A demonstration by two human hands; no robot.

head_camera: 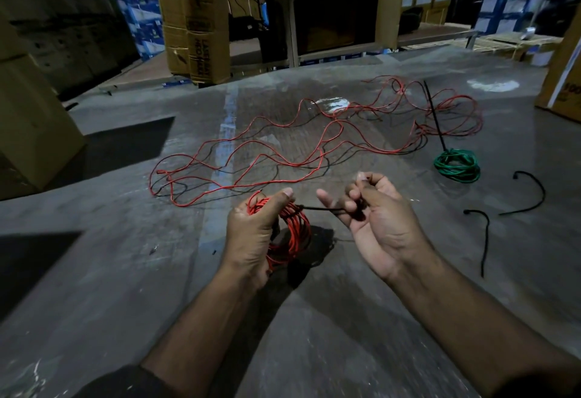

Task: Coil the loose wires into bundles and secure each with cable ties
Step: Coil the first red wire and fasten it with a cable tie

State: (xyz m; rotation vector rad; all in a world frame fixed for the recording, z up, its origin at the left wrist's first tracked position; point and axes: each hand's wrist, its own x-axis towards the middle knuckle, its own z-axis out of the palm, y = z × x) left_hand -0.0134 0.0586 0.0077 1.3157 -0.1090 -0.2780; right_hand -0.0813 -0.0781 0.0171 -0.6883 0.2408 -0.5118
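My left hand [253,234] grips a coil of red wire [294,234] just above the concrete floor. A black cable tie [317,208] is wrapped round the coil's top, and its tail runs right into my right hand [377,218], whose curled fingers hold it. More loose red wire [283,149] sprawls over the floor beyond my hands. A green wire bundle [457,165] lies to the right with a long black tie [435,117] sticking up out of it.
Two spare black cable ties [531,191] [485,237] lie curled on the floor at the right. Cardboard boxes [195,17] stand behind the wires, with more boxes at the left [28,127] and right edges [566,83]. Shelving racks fill the background.
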